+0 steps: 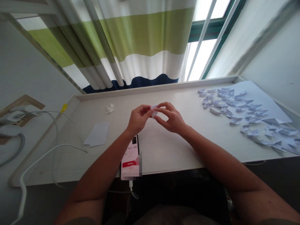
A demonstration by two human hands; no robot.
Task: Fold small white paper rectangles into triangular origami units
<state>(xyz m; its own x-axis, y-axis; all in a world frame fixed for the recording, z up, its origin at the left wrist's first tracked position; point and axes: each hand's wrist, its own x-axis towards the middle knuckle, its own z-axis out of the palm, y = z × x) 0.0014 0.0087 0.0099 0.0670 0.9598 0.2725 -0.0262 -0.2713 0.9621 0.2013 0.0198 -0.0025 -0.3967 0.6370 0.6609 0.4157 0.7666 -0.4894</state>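
A small piece of folded white paper [154, 112] is held up over the middle of the desk, between both hands. My left hand [140, 117] pinches its left side between thumb and fingers. On the other side, my right hand [170, 117] has its fingertips and thumb on the paper. The exact folds are too small to make out. Many folded paper boats [231, 102] lie spread over the right part of the desk. To the left rests a short stack of plain white paper sheets [99, 134].
A phone [130, 159] lies at the desk's front edge beneath my left forearm, a charging cable plugged in. Crumpled white paper [110, 108] sits at the back left. White cables [53, 147] cross the left side from a wall socket. A raised rim [159, 88] borders the back.
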